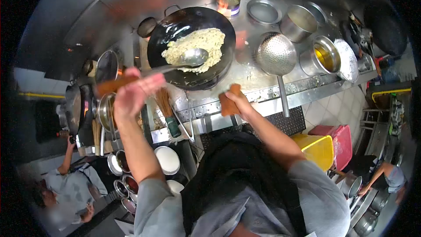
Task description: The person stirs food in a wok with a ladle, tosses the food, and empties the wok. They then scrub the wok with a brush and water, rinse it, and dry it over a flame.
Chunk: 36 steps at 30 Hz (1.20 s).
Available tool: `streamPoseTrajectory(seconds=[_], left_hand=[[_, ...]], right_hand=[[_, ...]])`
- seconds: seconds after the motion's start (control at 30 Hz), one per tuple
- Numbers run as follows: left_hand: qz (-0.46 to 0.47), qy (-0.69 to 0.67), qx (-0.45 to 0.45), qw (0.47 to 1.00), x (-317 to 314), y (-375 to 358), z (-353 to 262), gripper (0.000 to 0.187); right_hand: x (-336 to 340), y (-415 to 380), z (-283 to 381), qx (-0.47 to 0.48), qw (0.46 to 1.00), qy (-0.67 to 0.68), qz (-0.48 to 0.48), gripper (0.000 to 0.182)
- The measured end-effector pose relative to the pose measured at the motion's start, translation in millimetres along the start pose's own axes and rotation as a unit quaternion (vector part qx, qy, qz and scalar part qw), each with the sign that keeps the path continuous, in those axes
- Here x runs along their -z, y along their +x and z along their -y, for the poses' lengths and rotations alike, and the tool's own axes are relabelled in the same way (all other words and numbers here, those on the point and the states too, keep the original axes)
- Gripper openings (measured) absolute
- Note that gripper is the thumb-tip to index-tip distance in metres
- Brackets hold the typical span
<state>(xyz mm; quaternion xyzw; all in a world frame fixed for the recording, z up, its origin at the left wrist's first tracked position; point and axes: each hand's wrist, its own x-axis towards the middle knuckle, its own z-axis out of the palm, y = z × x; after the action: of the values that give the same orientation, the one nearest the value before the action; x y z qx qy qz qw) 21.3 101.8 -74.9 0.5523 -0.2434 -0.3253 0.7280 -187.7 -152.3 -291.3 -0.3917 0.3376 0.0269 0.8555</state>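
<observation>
A black wok (175,24) stands on the stove, with a pale, lumpy egg-like mixture (197,41) spread inside it. Over that food lies the metal bowl of a ladle (193,57), whose wooden handle slants down to the left. My left hand (136,94) is at this handle, thumb above it and fingers stretched along below; hand and handle are smeared by motion. Just right of the wok's near edge, my right hand (239,102) is closed around a folded brown cloth (230,101).
A perforated strainer (277,55) lies right of the wok, near metal pots (299,23) and a pot of yellow oil (323,57). A bamboo brush (169,114) leans at the stove's front. Coloured bins (318,149) stand lower right. Other people (72,184) work on both sides.
</observation>
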Motion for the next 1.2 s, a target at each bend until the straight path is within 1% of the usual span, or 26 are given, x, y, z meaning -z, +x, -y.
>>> streamPoseTrajectory(seconds=[0.03,0.07,0.1,0.17,0.2,0.23,0.33,0.37,0.43,0.5,0.53,0.57,0.63,0.7,0.73,0.77,0.8,0.87,0.9,0.97,1.03,1.07,1.1,1.13,1.17,1.2], left_hand=[[-0.076,0.143,0.065,0.985,23,28,-15,0.061],[-0.164,0.344,-0.012,0.924,19,65,-22,0.051],[-0.244,0.525,-0.090,0.810,9,100,-31,0.043],[-0.221,0.418,-0.154,0.868,-25,146,-56,0.039],[-0.222,0.239,-0.196,0.925,-47,158,-68,0.037],[-0.214,0.052,-0.229,0.948,-61,165,-81,0.036],[-0.173,0.014,-0.336,0.926,-65,145,-108,0.031],[-0.175,0.012,-0.336,0.925,-56,161,-72,0.031],[-0.351,0.159,-0.373,0.844,-30,201,38,0.030],[-0.324,0.057,-0.290,0.898,-35,201,56,0.029],[-0.322,0.049,-0.268,0.907,-29,205,49,0.028],[-0.322,0.043,-0.248,0.913,-28,209,25,0.028],[-0.341,0.004,-0.256,0.905,-49,178,-25,0.028],[-0.241,0.062,-0.313,0.917,-39,136,-23,0.024],[-0.372,0.133,-0.298,0.869,-43,148,21,0.027],[-0.381,0.150,-0.297,0.863,-33,158,69,0.032],[-0.360,0.159,-0.305,0.867,-16,174,73,0.033],[-0.305,0.161,-0.255,0.904,-9,182,44,0.032],[-0.349,0.143,-0.248,0.892,-33,174,8,0.033],[-0.373,0.133,-0.251,0.883,-39,146,-37,0.032],[-0.335,0.110,-0.310,0.883,-12,132,-23,0.029],[-0.430,0.180,-0.270,0.843,-12,153,17,0.029],[-0.370,0.068,-0.263,0.888,3,171,57,0.028],[-0.330,0.054,-0.279,0.900,9,190,49,0.029],[-0.290,0.038,-0.289,0.911,11,197,38,0.029],[-0.351,0.037,-0.275,0.894,-11,200,10,0.031]], right_hand=[[14,-25,4,-0.006,1.000,0.007,-0.006,0.051],[30,-48,4,-0.013,1.000,0.012,-0.011,0.051],[52,-64,-4,-0.008,0.999,0.033,-0.030,0.050],[76,-108,2,-0.050,0.991,0.048,-0.111,0.052],[98,-120,-8,-0.076,0.988,0.090,-0.099,0.054],[101,-138,-4,-0.085,0.984,0.110,-0.116,0.055],[109,-159,-13,-0.061,0.973,0.144,-0.169,0.060],[108,-160,-15,-0.048,0.970,0.160,-0.175,0.057],[112,-152,-18,-0.036,0.969,0.173,-0.175,0.054],[120,-139,-30,-0.076,0.971,0.161,-0.158,0.060],[128,-138,-32,-0.090,0.977,0.154,-0.115,0.057],[99,-144,-12,-0.076,0.977,0.120,-0.159,0.056],[86,-143,0,-0.065,0.978,0.143,-0.136,0.055],[88,-140,0,-0.061,0.977,0.146,-0.142,0.059],[92,-137,1,-0.071,0.980,0.141,-0.121,0.061],[94,-134,1,-0.083,0.983,0.134,-0.095,0.064],[94,-126,4,-0.079,0.984,0.134,-0.089,0.064],[96,-126,6,-0.080,0.989,0.105,-0.071,0.068],[88,-126,16,-0.078,0.990,0.101,-0.068,0.068],[61,-133,28,-0.048,0.981,0.100,-0.161,0.070],[82,-126,12,-0.052,0.987,0.069,-0.139,0.070],[84,-118,4,-0.051,0.987,0.082,-0.131,0.068],[84,-117,-2,-0.054,0.986,0.097,-0.122,0.066],[81,-115,7,-0.091,0.994,0.024,-0.054,0.064],[57,-84,-7,-0.095,0.973,0.086,-0.193,0.065],[55,-70,-4,-0.092,0.991,-0.007,-0.095,0.068]])
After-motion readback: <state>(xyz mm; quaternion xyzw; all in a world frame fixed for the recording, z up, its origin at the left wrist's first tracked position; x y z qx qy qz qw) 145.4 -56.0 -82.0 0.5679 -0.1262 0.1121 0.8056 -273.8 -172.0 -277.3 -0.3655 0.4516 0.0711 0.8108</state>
